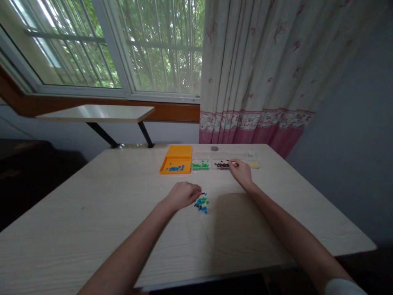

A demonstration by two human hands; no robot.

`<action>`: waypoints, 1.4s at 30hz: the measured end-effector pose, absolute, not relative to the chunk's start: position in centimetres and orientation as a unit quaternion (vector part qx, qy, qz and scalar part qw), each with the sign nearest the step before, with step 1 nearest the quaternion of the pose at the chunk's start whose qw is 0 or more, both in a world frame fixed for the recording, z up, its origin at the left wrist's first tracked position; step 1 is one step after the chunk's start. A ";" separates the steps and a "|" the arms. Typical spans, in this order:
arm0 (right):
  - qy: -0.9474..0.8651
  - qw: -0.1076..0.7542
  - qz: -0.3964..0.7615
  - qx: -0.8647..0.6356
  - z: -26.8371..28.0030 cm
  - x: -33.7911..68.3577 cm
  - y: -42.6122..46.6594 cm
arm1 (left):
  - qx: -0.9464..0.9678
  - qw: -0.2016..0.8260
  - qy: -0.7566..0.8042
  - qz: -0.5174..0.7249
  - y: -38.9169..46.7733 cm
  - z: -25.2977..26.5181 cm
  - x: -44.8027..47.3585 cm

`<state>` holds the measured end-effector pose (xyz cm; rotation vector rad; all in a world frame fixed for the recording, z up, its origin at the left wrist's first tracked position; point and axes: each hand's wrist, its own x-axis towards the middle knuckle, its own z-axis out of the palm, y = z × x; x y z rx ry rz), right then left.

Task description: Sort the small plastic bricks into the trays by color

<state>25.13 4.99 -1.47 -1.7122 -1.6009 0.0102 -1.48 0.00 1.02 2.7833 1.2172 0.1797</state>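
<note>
My left hand is closed in a pinch at the upper left of a small pile of mixed building bricks, blue, green, yellow and dark brown. A small dark brown brick shows at its fingertips. Over a clear box of dark brown bricks, my right hand is closed too, its fingertips pinching another small dark brown brick. Left of that box lie a clear box of green bricks and an open orange case with blue bricks in it.
Yellow pieces lie in a clear box right of my right hand. A grey round object is at the back of the pale wooden table. A raised white shelf stands at the back left, and a curtain hangs behind the table.
</note>
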 end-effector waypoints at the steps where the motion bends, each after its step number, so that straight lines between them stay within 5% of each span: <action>1: -0.632 0.376 0.008 -0.678 -1.5 25.0 5.1 | 0.914 0.052 0.398 0.060 0.0 1.1 -1.5; 11: -0.694 0.372 0.030 -0.615 -1.0 24.6 3.1 | 0.910 0.076 0.402 0.068 0.3 0.6 -1.4; 19: -0.850 0.214 0.083 -0.475 -0.8 20.1 -0.6 | 0.897 0.085 0.411 0.140 -0.1 1.2 -1.2; 42: -0.805 0.373 0.065 -0.457 -1.2 18.7 -1.0 | 0.868 0.114 0.436 0.209 -0.8 2.7 -0.9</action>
